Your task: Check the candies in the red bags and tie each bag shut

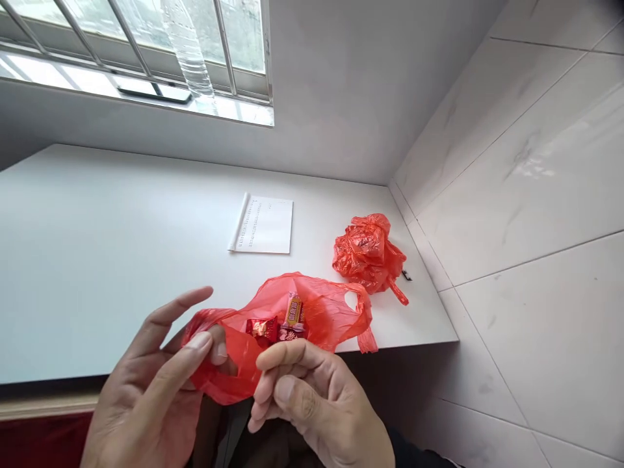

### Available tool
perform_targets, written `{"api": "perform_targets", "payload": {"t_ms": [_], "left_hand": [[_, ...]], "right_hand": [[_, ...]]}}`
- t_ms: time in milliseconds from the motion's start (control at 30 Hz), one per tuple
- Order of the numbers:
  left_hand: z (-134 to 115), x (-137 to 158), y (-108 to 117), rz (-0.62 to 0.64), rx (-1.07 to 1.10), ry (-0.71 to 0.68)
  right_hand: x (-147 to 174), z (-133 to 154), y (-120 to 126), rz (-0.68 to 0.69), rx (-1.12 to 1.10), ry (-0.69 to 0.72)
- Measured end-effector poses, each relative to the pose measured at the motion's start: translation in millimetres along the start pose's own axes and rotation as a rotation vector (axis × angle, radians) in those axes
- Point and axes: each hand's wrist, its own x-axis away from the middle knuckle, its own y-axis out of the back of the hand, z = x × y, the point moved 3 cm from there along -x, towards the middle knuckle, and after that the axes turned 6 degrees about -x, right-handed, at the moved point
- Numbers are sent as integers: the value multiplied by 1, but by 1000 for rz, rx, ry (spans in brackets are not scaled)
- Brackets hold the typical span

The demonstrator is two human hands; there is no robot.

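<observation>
A thin red plastic bag [331, 312] lies spread at the table's front edge, its mouth toward me. Several wrapped candies sit inside, among them a pink-and-yellow wrapped candy [294, 311] and a shiny red wrapped candy [262, 329]. My left hand [156, 383] pinches the bag's left rim between thumb and fingers, with the index finger raised. In front of the bag's opening is my right hand [312, 396], fingers curled in and thumb bent toward them. Whether anything small is between those fingers, I cannot tell.
A second red plastic bag [368, 250], crumpled, rests at the right near the tiled wall, with a small dark object [406, 275] beside it. An open notebook [266, 224] lies mid-table. On the windowsill are a clear bottle [190, 55] and a flat dark device [153, 93].
</observation>
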Motion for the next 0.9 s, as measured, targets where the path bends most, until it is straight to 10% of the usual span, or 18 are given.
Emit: {"api": "perform_targets", "payload": {"t_ms": [300, 467, 633, 900], "left_hand": [[-3, 6, -8, 76, 7, 2], [-3, 6, -6, 56, 24, -27], [1, 2, -4, 40, -16, -55], [-2, 1, -7, 20, -45, -76]], "right_hand": [[11, 15, 6, -56, 77, -11], [47, 29, 28, 162, 298, -35], [63, 48, 46, -138, 504, 158], [54, 42, 50, -162, 498, 26]]}}
